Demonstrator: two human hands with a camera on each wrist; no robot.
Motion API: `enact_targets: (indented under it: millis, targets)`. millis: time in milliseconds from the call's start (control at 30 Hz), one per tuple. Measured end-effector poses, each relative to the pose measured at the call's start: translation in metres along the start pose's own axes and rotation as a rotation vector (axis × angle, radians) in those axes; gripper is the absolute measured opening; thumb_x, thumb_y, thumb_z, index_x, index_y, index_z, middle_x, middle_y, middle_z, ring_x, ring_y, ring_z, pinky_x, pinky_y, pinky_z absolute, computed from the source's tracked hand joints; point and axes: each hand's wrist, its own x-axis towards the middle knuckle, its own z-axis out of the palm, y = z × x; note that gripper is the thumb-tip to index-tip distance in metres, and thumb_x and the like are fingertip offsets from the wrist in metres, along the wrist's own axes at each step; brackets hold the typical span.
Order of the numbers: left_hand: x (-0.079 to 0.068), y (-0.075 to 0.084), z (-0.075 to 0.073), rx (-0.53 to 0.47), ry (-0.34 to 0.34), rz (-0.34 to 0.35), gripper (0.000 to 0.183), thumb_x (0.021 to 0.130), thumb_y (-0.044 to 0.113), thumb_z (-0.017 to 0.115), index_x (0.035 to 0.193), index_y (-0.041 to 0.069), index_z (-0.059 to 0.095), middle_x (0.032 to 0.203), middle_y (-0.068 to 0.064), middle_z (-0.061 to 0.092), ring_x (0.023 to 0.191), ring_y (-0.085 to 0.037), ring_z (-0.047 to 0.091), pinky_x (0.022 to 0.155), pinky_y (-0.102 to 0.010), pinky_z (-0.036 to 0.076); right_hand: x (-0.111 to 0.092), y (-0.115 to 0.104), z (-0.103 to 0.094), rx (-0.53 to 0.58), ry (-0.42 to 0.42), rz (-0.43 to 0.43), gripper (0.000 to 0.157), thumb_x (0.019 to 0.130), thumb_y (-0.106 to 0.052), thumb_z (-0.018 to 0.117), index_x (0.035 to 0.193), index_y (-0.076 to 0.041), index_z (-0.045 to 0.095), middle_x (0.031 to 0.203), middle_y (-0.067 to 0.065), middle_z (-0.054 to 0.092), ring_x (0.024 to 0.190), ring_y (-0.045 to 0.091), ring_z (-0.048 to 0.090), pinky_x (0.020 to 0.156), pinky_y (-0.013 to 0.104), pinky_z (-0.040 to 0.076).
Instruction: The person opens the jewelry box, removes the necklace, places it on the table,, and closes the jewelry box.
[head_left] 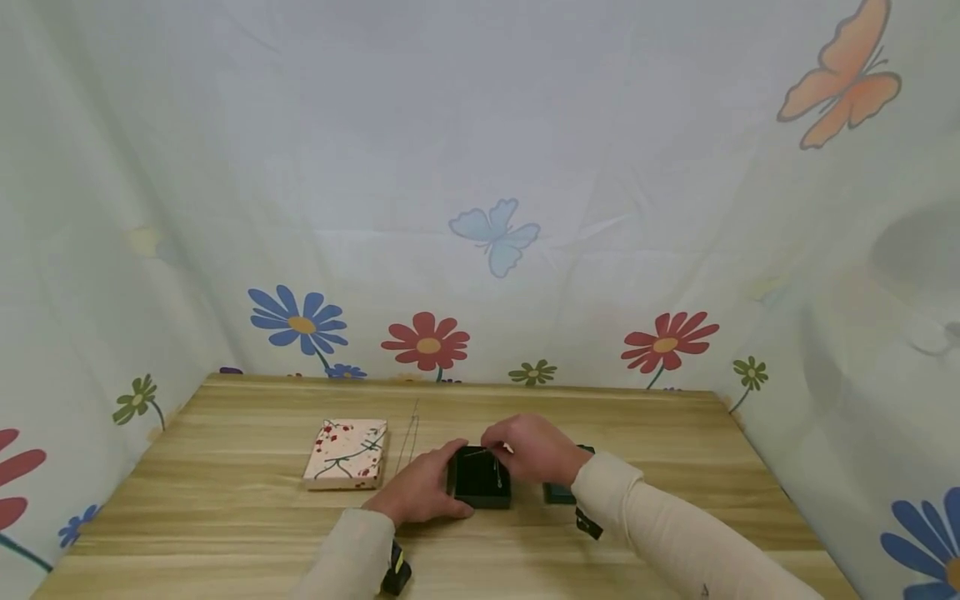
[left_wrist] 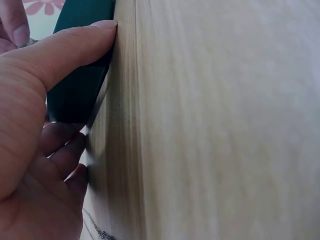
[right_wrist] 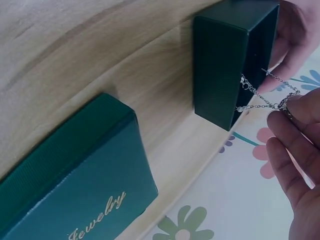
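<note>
A small green jewelry box [head_left: 483, 502] with a dark inside stands upright on the table. My left hand [head_left: 423, 487] grips it from the left, the thumb along its near wall and the other fingers round its far side. My right hand [head_left: 534, 446] pinches a thin silver chain [right_wrist: 287, 102] between thumb and fingertips, just over the box opening. Strands of the chain hang from the pinch toward the dark inside. In the left wrist view, the thumb lies against the green wall [left_wrist: 75, 95].
Right of the box lies a green lid [right_wrist: 105, 185] with gold "Jewelry" lettering, partly behind my right wrist in the head view. A pink floral box [head_left: 347, 454] sits at the left. Between it and my left hand, another thin chain [head_left: 408, 442] lies stretched on the wooden table [head_left: 247, 467].
</note>
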Motion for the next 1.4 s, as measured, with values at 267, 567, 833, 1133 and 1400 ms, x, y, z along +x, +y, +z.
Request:
enact_targets:
  millis: [267,567,833,1133,1400]
  targets:
    - [0.0,0.0,-0.001,-0.001,0.004,-0.014,0.102,0.076,0.039,0.093,0.159,0.011,0.039,0.142,-0.014,0.063,0.126,-0.031,0.061,0.114,-0.061,0.046,0.0,-0.002,-0.008,0.021,0.016,0.012,0.012,0.096,-0.008,0.073,0.104,-0.013,0.08,0.099,-0.002,0.081,0.084,0.005,0.071,0.085,0.029,0.063]
    - [0.001,-0.002,0.0,-0.003,0.015,-0.013,0.104,0.075,0.038,0.094,0.159,0.011,0.037,0.138,-0.013,0.065,0.123,-0.03,0.062,0.112,-0.061,0.048,-0.006,-0.006,-0.015,0.043,0.03,-0.02,0.013,0.095,-0.007,0.074,0.105,-0.013,0.08,0.101,-0.001,0.081,0.087,0.005,0.073,0.086,0.028,0.063]
    - [0.0,0.001,-0.001,0.004,0.018,-0.015,0.104,0.075,0.039,0.094,0.159,0.014,0.038,0.142,-0.014,0.063,0.126,-0.033,0.062,0.112,-0.063,0.047,-0.013,-0.009,-0.015,0.06,0.029,-0.051,0.013,0.096,-0.009,0.074,0.107,-0.014,0.08,0.104,-0.002,0.081,0.092,0.004,0.075,0.086,0.026,0.063]
    - [0.0,-0.002,-0.001,0.02,0.018,0.003,0.1,0.075,0.042,0.094,0.158,0.02,0.042,0.14,-0.01,0.066,0.126,-0.032,0.063,0.112,-0.062,0.047,-0.02,-0.009,-0.007,0.097,0.025,-0.062,0.013,0.096,-0.009,0.074,0.106,-0.015,0.08,0.104,-0.003,0.081,0.091,0.001,0.074,0.082,0.02,0.061]
    - [0.0,-0.001,0.0,0.011,0.022,0.015,0.098,0.075,0.042,0.094,0.157,0.021,0.044,0.14,-0.01,0.066,0.126,-0.032,0.063,0.111,-0.062,0.048,-0.022,-0.011,-0.001,0.086,0.003,-0.033,0.01,0.096,-0.01,0.074,0.103,-0.015,0.08,0.102,-0.004,0.081,0.092,0.001,0.073,0.084,0.022,0.062]
